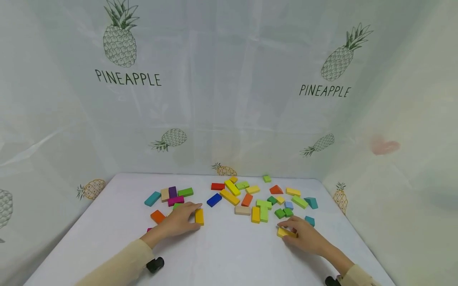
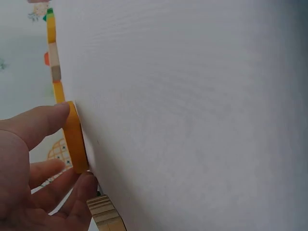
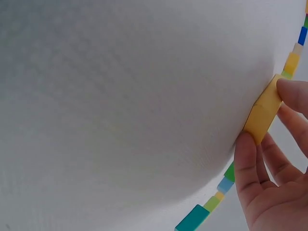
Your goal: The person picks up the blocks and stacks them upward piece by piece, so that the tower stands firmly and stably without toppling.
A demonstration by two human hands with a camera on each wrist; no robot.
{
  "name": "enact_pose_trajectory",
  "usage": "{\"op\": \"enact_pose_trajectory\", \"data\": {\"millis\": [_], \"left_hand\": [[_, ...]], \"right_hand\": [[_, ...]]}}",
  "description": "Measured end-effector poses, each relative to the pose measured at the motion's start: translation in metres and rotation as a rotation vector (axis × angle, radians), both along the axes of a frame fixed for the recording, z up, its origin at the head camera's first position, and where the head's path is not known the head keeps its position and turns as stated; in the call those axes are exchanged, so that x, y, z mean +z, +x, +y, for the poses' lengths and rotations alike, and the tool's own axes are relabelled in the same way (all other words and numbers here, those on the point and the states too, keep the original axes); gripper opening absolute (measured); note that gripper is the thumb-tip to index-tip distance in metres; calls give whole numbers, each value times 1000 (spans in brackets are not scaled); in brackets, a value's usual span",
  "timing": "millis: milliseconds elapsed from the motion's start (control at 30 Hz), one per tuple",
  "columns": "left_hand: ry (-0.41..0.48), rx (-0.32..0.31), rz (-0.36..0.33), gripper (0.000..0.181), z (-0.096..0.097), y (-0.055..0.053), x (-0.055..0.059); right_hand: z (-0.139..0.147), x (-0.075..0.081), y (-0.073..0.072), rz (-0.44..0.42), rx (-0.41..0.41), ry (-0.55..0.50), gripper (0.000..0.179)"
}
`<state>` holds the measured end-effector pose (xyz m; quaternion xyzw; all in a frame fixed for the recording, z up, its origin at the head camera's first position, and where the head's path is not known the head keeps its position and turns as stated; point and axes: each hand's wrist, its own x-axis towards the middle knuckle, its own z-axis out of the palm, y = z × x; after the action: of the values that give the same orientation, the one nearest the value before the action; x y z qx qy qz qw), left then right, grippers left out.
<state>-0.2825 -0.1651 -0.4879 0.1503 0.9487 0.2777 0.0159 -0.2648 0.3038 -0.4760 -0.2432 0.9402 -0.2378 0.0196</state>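
My left hand (image 1: 179, 219) holds an orange-yellow block (image 1: 199, 217) by its ends, the thumb at one and fingertips at the other. In the left wrist view this block (image 2: 75, 139) lies against the white tabletop. On the right, my other hand (image 1: 308, 237) pinches a lighter yellow block (image 1: 286, 232) low over the table. Its thumb and a finger press opposite ends of that block (image 3: 263, 109) in the right wrist view. Just beyond the right hand are green blocks (image 1: 280, 214) and a teal block (image 1: 309, 221). An orange block (image 1: 157, 216) lies beside the left hand.
Loose coloured blocks spread across the back of the white table (image 1: 229, 254), including a blue block (image 1: 214, 200), a red block (image 1: 218, 186) and a natural wood block (image 1: 242, 210). A pineapple-print curtain (image 1: 229, 99) hangs behind the table and along its sides.
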Motion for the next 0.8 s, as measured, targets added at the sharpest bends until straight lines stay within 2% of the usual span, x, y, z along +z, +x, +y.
{"op": "enact_pose_trajectory", "data": {"millis": [367,633,800], "left_hand": [[-44,-16,-3,58,6,1,7],[-53,-6,-15,58,4,-2,5],[-57,-12,-10,59,3,-2,6]], "right_hand": [[1,5,2,-23,21,-3,41],[7,19,4,-189,96,26,65],[7,18,3,-216,105,11,65]]}}
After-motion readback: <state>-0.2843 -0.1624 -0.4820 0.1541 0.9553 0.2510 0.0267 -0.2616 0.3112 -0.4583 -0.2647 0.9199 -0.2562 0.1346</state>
